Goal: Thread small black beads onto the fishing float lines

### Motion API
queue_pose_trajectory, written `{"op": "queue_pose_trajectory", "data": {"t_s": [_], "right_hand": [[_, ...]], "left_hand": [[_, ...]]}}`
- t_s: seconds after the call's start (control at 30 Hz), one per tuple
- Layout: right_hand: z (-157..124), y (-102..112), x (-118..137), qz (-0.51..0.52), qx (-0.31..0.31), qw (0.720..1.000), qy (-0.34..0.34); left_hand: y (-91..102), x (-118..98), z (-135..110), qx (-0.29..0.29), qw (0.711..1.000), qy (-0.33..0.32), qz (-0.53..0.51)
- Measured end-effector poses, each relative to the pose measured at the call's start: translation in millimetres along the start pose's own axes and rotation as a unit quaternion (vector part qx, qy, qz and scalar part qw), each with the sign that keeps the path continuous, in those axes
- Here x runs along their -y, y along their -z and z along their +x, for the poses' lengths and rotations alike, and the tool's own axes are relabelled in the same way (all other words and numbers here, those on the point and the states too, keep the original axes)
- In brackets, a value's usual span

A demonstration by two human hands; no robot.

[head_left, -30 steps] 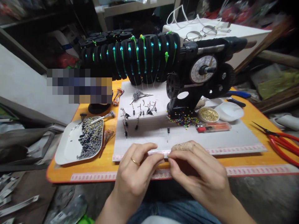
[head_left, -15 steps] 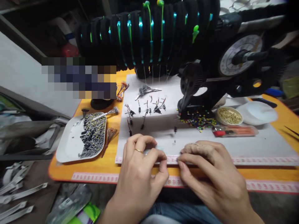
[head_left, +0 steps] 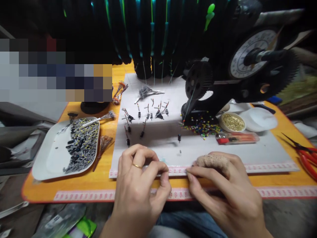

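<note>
My left hand, with a ring on one finger, is over the front edge of a white board; its thumb and forefinger are pressed together. Opposite it, my right hand has its thumb and forefinger pinched near the same edge. A beige wrap covers one right finger. Whatever the fingertips hold is too small or hidden to make out. Between the hands runs a printed measuring tape along the board edge. Beyond them, a small black cylindrical part lies on the board, and several similar ones with short wires lie farther left.
A black machine with a dial stands over the board. Coloured beads lie at its foot, beside a bowl of gold pieces and a clear, red-ended case. Red-handled pliers lie right; a white tray of grey parts stands left.
The camera view has shifted, so the board and tray appear farther left and the red-handled pliers show more fully. Both hands keep nearly the same pinched pose, slightly farther apart.
</note>
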State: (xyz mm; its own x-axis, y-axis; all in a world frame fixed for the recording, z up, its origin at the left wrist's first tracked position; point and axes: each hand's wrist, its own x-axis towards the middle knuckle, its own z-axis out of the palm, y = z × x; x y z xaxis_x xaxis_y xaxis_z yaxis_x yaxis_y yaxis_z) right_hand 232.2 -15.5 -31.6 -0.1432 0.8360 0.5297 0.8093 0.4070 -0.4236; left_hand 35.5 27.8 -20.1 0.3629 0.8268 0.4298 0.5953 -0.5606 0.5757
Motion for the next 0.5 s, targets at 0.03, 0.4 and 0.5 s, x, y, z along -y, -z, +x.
{"op": "queue_pose_trajectory", "data": {"t_s": [0.03, 0.4, 0.5], "right_hand": [[-0.5, 1.1, -0.2, -0.002, 0.0, 1.0, -0.004], [-3.6, 5.6, 0.2, 0.03, -0.015, 0.998, -0.047], [-4.3, 5.6, -0.1, 0.025, -0.012, 0.999, -0.045]], "left_hand": [[-1.2, 0.1, -0.1, -0.007, 1.0, -0.001, -0.003], [3.5, 4.0, 1.7, 0.029, 0.998, -0.029, 0.039], [3.1, 3.8, 1.3, 0.028, 0.999, -0.023, 0.037]]}}
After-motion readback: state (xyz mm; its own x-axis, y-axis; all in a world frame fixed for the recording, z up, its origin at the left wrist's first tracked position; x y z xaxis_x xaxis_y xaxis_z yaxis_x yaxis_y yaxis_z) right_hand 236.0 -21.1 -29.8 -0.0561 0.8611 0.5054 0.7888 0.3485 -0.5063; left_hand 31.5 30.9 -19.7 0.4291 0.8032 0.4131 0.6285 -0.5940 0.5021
